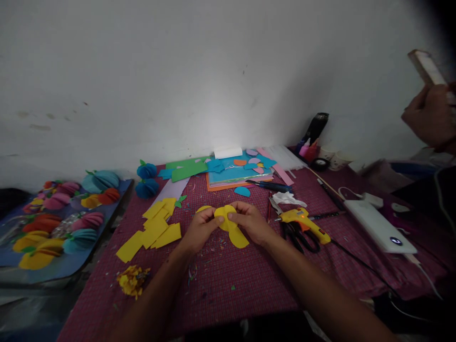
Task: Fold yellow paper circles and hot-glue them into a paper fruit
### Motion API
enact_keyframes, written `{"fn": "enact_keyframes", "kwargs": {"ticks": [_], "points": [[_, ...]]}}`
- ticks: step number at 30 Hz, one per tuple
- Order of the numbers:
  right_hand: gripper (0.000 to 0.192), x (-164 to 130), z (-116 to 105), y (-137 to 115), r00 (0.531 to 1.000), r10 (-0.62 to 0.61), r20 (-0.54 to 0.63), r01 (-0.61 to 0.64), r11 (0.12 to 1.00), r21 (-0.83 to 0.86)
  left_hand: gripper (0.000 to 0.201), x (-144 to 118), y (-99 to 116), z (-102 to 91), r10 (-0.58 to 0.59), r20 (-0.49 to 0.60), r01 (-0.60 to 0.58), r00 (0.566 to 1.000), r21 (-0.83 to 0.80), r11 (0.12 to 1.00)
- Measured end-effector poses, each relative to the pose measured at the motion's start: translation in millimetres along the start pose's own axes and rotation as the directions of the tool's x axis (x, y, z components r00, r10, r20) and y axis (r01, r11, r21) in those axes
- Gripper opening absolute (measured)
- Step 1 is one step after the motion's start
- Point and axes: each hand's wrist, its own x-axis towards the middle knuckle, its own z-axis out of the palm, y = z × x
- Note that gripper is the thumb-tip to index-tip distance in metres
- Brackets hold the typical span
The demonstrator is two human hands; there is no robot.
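Note:
Both my hands meet over the middle of a maroon checked cloth point(231, 280). My left hand point(199, 229) and my right hand point(251, 221) pinch a stack of yellow rounded paper pieces point(230, 225) between thumbs and fingers; one loose yellow petal hangs down below them. Cut yellow paper rectangles point(153, 230) lie just left of my left hand. A yellow glue gun point(302, 223) and black-handled scissors point(297, 237) lie just right of my right hand.
A stack of coloured sheets point(235, 173) lies at the back, blue paper balls point(146, 180) to its left. A tray of finished paper fruits point(57, 223) sits far left. A white power bank point(379, 225) lies right. Another person's hand point(429, 116) holds something at upper right.

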Motion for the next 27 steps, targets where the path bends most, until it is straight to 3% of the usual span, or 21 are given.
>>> {"fn": "enact_keyframes", "kwargs": {"ticks": [8,15,23,27], "points": [[0.044,5.1,-0.2,9.1,0.993,-0.109,0.047,0.110,0.994,-0.024,0.023,-0.1,-3.3,-1.4,0.031,0.019,-0.030,0.999,-0.047,0.998],[0.033,3.1,-0.8,5.9,0.984,-0.167,-0.067,0.141,0.947,-0.287,0.035,0.7,-0.9,0.7,0.015,-0.019,-0.017,1.000,-0.079,0.997],[0.021,0.6,3.7,1.0,0.985,-0.151,0.081,0.170,0.929,-0.329,0.029,3.8,-1.1,0.8,0.024,-0.108,-0.026,0.994,-0.016,1.000],[0.027,0.4,3.3,0.9,0.985,-0.167,0.050,0.174,0.913,-0.370,0.031,4.1,-0.9,2.5,0.038,-0.127,-0.037,0.991,0.005,0.999]]}}
